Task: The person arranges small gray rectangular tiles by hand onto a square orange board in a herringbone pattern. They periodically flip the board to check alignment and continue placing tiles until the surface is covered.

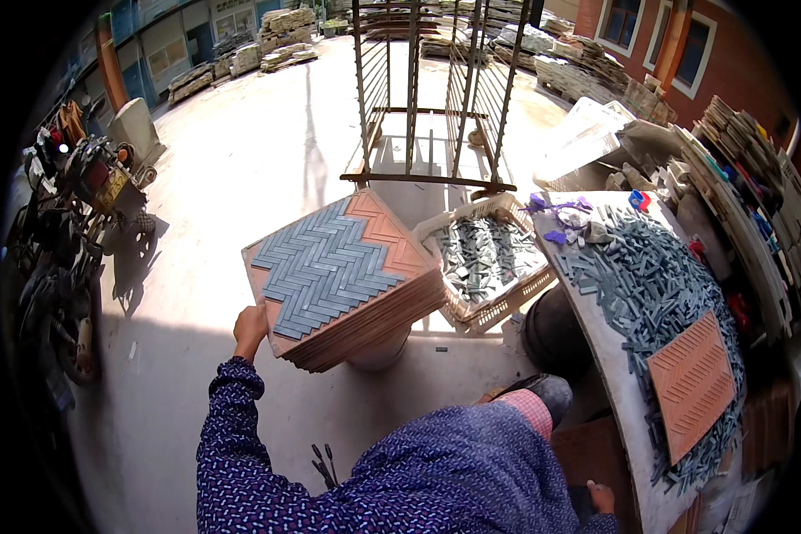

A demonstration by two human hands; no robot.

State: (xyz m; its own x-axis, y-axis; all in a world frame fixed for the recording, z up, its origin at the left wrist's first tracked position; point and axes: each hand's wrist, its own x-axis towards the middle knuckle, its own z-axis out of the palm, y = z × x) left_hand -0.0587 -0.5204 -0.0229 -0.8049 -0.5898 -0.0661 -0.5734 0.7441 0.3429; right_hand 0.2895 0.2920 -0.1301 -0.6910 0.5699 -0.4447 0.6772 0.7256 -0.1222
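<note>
My left hand is closed at the near left edge of the top orange grooved tray, its fingers partly hidden. Grey stone strips fill most of that tray in a herringbone pattern; bare grooves show at its far right. Under it lies a thick stack of similar trays, resting on a round support. My right hand is low at the right, beside the table's near edge and next to something dark; its fingers are mostly hidden. On the table, an orange tray with unfilled grooves lies on a heap of loose strips.
A cream plastic crate of strips stands between stack and table. Purple-and-white gloves lie at the table's far end. Beyond is a tall metal rack. Parked motorbikes line the left; stacked slabs stand right.
</note>
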